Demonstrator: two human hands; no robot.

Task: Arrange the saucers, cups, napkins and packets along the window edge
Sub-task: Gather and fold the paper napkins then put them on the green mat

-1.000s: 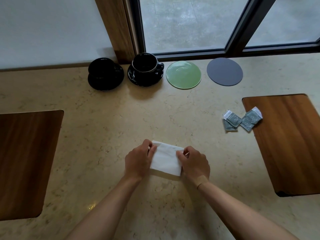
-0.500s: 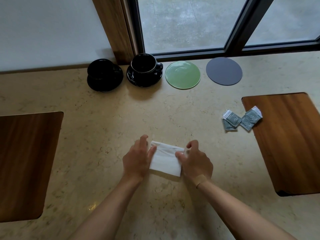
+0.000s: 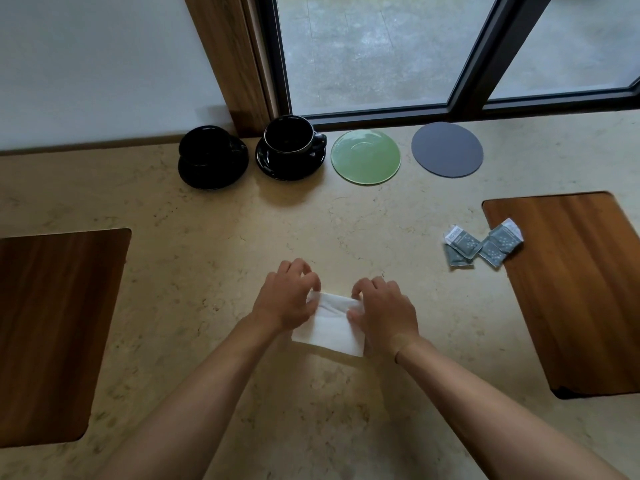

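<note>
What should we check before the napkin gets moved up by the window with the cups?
1. Both hands on the napkin: ok. The left hand and right hand pinch its far edge.
2. Napkin folded flat: cannot tell, the hands cover part of it.
3. Free spot along the window: ok, bare counter to the right of the grey disc.
4. Row by the window tidy: ok. Two black cups on saucers, the green saucer and the grey disc sit side by side.
5. Packets placed by the window: not ok, they lie near the wooden board.
</note>
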